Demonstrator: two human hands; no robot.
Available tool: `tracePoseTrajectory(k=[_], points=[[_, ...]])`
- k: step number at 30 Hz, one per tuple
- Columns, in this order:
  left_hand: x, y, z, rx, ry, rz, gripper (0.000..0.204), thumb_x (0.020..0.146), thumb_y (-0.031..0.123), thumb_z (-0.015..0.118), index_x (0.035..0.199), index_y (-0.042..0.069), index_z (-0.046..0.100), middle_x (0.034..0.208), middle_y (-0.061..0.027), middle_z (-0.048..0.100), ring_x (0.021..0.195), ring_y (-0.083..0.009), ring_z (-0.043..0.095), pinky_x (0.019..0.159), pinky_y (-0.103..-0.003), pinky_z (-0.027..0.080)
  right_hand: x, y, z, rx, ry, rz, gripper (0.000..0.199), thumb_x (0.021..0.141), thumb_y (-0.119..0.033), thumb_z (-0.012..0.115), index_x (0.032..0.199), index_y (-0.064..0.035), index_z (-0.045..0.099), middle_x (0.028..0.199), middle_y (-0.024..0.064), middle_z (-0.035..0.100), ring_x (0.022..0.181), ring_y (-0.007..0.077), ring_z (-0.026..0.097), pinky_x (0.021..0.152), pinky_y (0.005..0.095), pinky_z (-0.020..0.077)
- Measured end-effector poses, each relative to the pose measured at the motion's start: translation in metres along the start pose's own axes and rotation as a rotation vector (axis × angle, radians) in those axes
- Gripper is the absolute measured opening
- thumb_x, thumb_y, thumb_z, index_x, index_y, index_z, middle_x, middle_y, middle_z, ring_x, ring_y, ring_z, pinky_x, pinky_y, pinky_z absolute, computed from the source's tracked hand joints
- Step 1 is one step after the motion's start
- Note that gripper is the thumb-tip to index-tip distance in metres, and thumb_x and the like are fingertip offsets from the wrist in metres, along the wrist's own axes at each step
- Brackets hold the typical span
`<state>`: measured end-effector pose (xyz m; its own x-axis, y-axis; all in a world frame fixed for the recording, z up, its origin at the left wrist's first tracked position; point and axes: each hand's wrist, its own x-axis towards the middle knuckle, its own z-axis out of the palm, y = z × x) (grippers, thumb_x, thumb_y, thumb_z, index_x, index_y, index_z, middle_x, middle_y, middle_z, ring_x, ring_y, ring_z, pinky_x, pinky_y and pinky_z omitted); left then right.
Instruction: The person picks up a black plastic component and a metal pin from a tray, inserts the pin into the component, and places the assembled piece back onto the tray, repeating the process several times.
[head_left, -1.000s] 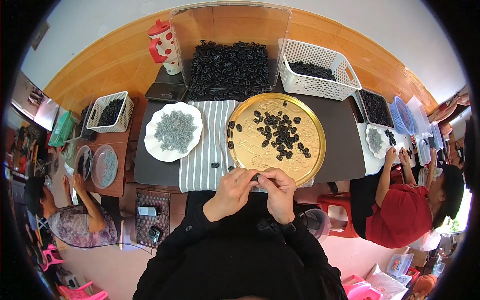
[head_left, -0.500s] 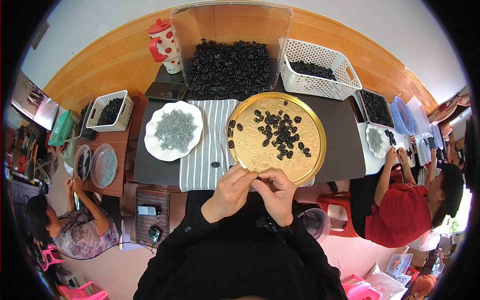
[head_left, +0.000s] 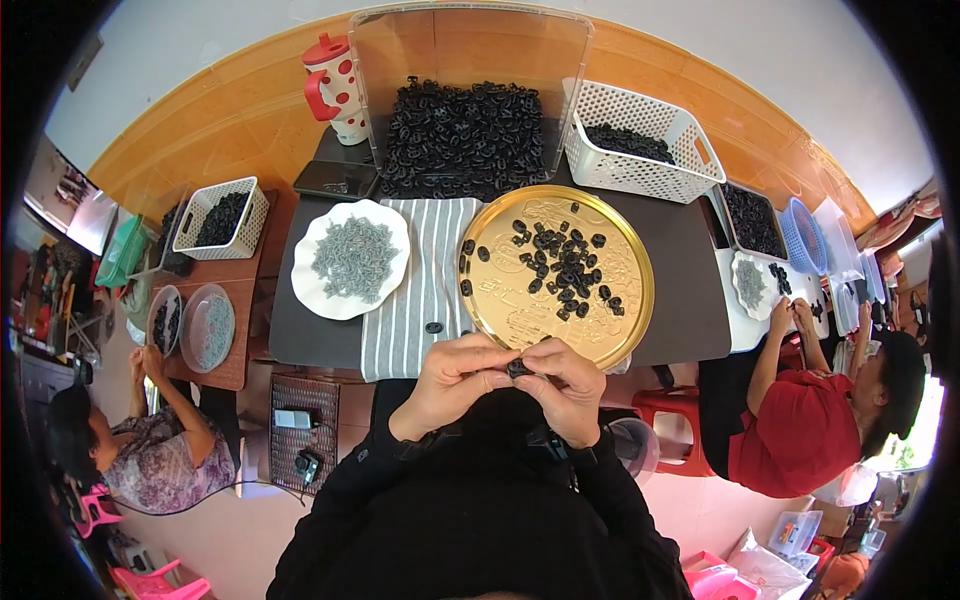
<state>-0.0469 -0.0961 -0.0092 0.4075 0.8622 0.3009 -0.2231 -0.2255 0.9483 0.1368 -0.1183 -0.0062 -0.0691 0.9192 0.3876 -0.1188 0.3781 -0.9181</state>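
A small black plastic part (head_left: 517, 368) is pinched between the fingertips of my left hand (head_left: 452, 385) and my right hand (head_left: 562, 388), just off the near edge of the table. Beyond them lies a round gold tray (head_left: 500, 314) with many small black parts (head_left: 568, 270) scattered on it. To its left a striped grey cloth (head_left: 405, 345) carries one lone black piece (head_left: 433, 328). Further left, a white scalloped plate (head_left: 303, 285) holds a heap of small grey pieces (head_left: 353, 258).
A clear bin (head_left: 470, 50) full of black parts stands at the back, beside a white perforated basket (head_left: 640, 178). A red-dotted tumbler (head_left: 335, 90) and a dark phone (head_left: 335, 180) are at back left. Co-workers sit left (head_left: 165, 450) and right (head_left: 815, 410).
My hands have turned and shifted slightly, and the black part between them shows more plainly now. The whole view has moved a little. Items on the table look unchanged.
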Motion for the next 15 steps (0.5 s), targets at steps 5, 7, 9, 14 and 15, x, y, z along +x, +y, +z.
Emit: tracePoseTrajectory(k=[5, 7, 9, 14, 15], points=[[-0.003, -0.005, 0.003, -0.042, 0.012, -0.004, 0.030, 0.082, -0.006, 0.067, 0.111, -0.001, 0.068, 0.085, -0.0082, 0.064, 0.074, -0.0116, 0.060, 0.064, -0.021, 0.047, 0.003, -0.007, -0.003, -0.159, -0.076, -0.071, 0.021, 0.070, 0.008, 0.076, 0.087, 0.0041, 0.065, 0.085, 0.0122, 0.066, 0.076, 0.0195, 0.063, 0.066, 0.0256, 0.0476], [-0.006, -0.005, 0.006, -0.045, 0.019, -0.022, 0.029, 0.082, -0.006, 0.067, 0.111, -0.001, 0.068, 0.083, -0.0078, 0.064, 0.072, -0.0110, 0.060, 0.062, -0.021, 0.047, 0.002, -0.006, -0.002, -0.183, -0.066, -0.103, 0.021, 0.070, 0.008, 0.076, 0.087, 0.0039, 0.064, 0.084, 0.0123, 0.065, 0.074, 0.0195, 0.062, 0.064, 0.0258, 0.0474], [-0.009, -0.006, 0.010, -0.017, 0.077, 0.006, 0.026, 0.083, -0.008, 0.065, 0.108, -0.002, 0.069, 0.086, -0.0088, 0.064, 0.069, -0.0111, 0.061, 0.057, -0.021, 0.049, 0.001, -0.007, -0.001, -0.207, -0.056, -0.133, 0.020, 0.070, 0.007, 0.076, 0.086, 0.0038, 0.064, 0.084, 0.0123, 0.065, 0.072, 0.0194, 0.062, 0.063, 0.0260, 0.0472], [-0.014, -0.004, 0.017, -0.061, 0.114, -0.007, 0.024, 0.084, -0.007, 0.063, 0.106, -0.002, 0.069, 0.080, -0.0069, 0.063, 0.067, -0.0095, 0.058, 0.057, -0.021, 0.045, -0.002, -0.007, 0.004, -0.268, -0.037, -0.184, 0.015, 0.073, 0.008, 0.074, 0.082, 0.0032, 0.063, 0.079, 0.0123, 0.063, 0.067, 0.0181, 0.060, 0.060, 0.0253, 0.0449], [-0.014, -0.005, 0.017, -0.079, 0.119, -0.038, 0.023, 0.084, -0.007, 0.063, 0.105, -0.002, 0.069, 0.079, -0.0069, 0.063, 0.067, -0.0095, 0.058, 0.057, -0.021, 0.045, -0.001, -0.008, 0.003, -0.273, -0.036, -0.189, 0.015, 0.073, 0.008, 0.074, 0.082, 0.0032, 0.063, 0.079, 0.0123, 0.063, 0.067, 0.0181, 0.060, 0.060, 0.0253, 0.0449]])
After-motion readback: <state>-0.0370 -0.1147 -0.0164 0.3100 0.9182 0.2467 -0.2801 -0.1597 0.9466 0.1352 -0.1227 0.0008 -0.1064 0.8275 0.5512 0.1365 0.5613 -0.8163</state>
